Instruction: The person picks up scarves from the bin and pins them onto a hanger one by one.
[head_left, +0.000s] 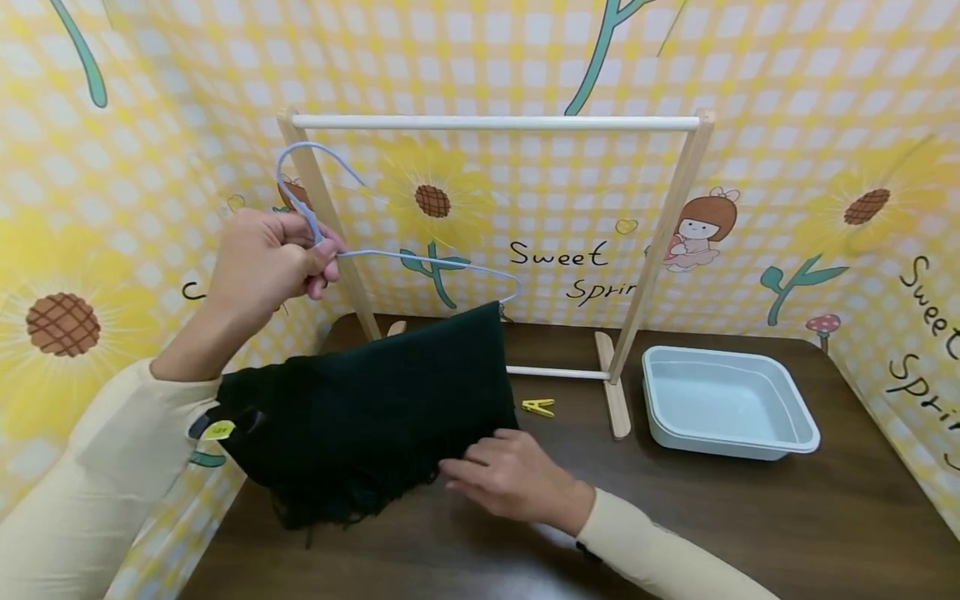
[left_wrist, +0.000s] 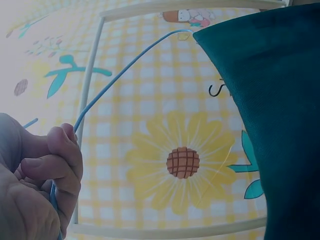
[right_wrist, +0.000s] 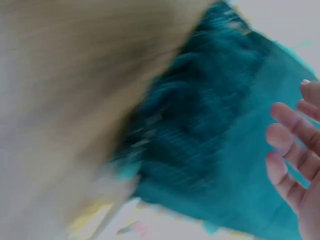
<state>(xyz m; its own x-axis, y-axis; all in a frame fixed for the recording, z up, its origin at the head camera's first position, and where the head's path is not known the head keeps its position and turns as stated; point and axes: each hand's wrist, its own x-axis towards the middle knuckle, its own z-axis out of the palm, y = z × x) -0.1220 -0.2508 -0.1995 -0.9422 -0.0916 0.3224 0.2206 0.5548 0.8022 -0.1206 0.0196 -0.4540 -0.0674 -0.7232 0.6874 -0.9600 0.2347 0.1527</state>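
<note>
**Dark cloth draped on a wire hanger above the desk**

A wooden rack [head_left: 495, 123] stands toward the desk's [head_left: 750, 517] far edge, its top rail spanning the two slanted uprights. A dark green cloth [head_left: 375, 408] hangs from the blue wire hanger [head_left: 420, 258] over the desk's left edge, its fringed lower end trailing onto the surface. The left hand [head_left: 258, 267] is raised above the cloth, fingers curled tight round the hanger's neck just below the hook, so the cloth lies below and to the right of that grip. The right hand [head_left: 510, 475] rests with straight, relaxed fingers against the cloth's lower right corner. A pale blue tray [head_left: 795, 421] sits near the desk's right edge. A small yellow clothespin [head_left: 538, 407] lies by the rack's lower bar.
</note>
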